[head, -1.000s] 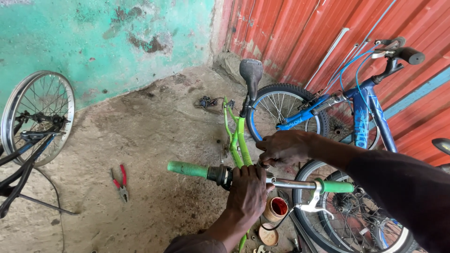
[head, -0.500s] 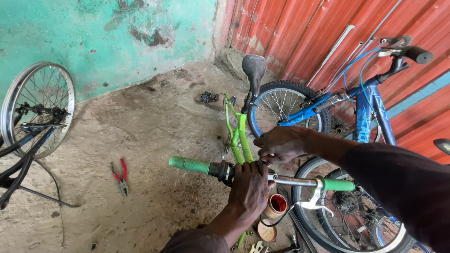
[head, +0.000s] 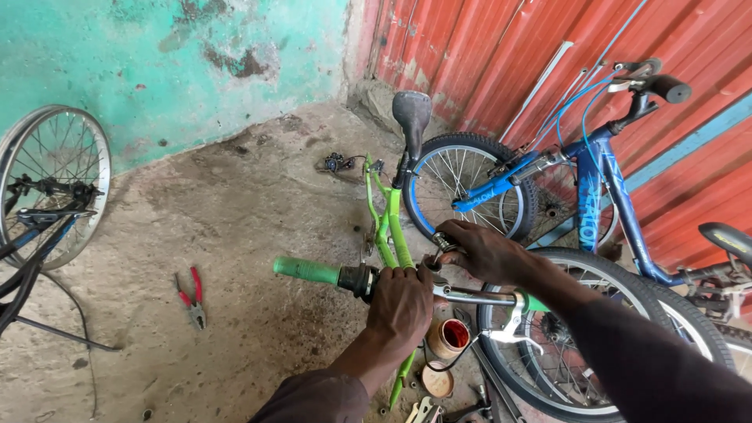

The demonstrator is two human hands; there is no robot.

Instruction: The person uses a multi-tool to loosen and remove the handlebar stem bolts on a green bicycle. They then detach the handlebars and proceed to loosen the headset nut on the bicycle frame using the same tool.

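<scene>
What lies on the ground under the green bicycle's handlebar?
Under the handlebar stand a small open tin with red inside, its lid and some small parts. The left hand and right hand cover the stem, so the ground directly below stays hidden.

The left hand is covering the middle of the green bike's handlebar. At nine o'clock the frame edge is cropping the spoked wheel; at three o'clock it is cutting the blue bike's saddle.
</scene>
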